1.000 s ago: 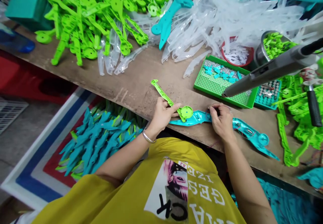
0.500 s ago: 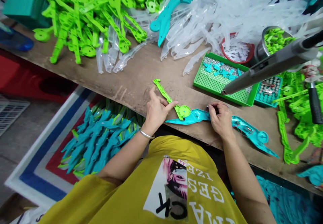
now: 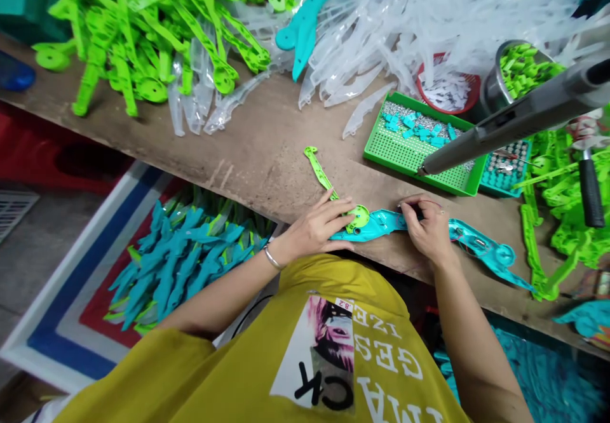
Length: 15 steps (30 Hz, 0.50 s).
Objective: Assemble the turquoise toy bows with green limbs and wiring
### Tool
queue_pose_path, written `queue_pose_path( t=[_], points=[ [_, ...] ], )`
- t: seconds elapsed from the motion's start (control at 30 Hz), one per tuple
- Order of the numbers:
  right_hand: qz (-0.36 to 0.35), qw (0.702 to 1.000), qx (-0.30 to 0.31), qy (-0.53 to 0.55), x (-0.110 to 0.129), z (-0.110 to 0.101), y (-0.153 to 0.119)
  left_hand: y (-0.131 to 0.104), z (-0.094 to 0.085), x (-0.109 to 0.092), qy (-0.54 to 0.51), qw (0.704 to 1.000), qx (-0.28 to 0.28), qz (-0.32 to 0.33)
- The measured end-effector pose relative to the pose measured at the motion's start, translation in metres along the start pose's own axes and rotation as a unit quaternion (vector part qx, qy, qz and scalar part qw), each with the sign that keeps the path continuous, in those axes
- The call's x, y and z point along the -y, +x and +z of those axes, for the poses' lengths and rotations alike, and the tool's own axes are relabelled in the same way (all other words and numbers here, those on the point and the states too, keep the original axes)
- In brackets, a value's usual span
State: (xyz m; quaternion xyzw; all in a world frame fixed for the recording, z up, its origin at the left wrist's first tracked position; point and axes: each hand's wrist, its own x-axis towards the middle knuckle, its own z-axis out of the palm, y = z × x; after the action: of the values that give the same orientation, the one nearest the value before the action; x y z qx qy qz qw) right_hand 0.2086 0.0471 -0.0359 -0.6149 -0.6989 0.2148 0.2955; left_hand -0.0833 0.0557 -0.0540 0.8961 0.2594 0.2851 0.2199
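Observation:
A long turquoise plastic shell [image 3: 381, 225] lies with its hollow inside facing up along the table's front edge. Across its left end sits a lime-green plastic arm [image 3: 320, 170] with a round disc, its thin tip pointing away from me. My left hand [image 3: 317, 225] presses on this joint, fingers over the green arm and thumb along the shell's lower edge. My right hand [image 3: 427, 227] is closed over the middle of the shell, thumb and forefinger pinched together. A thin reddish wire crosses its fingers; the fingertips' hold is partly hidden. More wiring shows in the shell's right part.
Piles of lime-green arms [image 3: 143, 29] and clear plastic blades [image 3: 372, 48] cover the back. A green tray [image 3: 410, 150] of screws and turquoise bits stands at right, beneath a grey screwdriver [image 3: 500, 121]. Below the edge at left lie several finished-looking turquoise pieces [image 3: 176, 258].
My left hand has moved right and laid its fingers over the green arm's disc end, where before it pinched the arm. The shell and arm appear slightly further right; my right hand stays pinched.

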Motion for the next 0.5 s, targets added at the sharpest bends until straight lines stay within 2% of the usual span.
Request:
queue_pose_path(
  t=[0.13,0.23,0.3,0.37,0.5],
  points=[
    [0.016,1.000,0.015,0.019,0.009,-0.006,0.002,0.003,0.004,-0.014,-0.048,0.996,-0.003,-0.074],
    [0.003,0.999,0.025,0.024,0.026,-0.010,0.008,0.005,0.003,-0.026,-0.095,0.988,-0.019,-0.118],
    [-0.006,0.997,0.057,0.046,0.040,-0.011,0.015,0.008,0.001,-0.033,-0.109,0.985,-0.036,-0.126],
    [-0.017,0.990,0.111,0.079,0.054,-0.011,0.023,0.012,-0.003,-0.038,-0.089,0.983,-0.065,-0.146],
    [-0.055,0.974,0.188,0.116,0.077,0.000,0.041,0.023,-0.011,-0.045,0.035,0.963,-0.115,-0.240]
  ],
)
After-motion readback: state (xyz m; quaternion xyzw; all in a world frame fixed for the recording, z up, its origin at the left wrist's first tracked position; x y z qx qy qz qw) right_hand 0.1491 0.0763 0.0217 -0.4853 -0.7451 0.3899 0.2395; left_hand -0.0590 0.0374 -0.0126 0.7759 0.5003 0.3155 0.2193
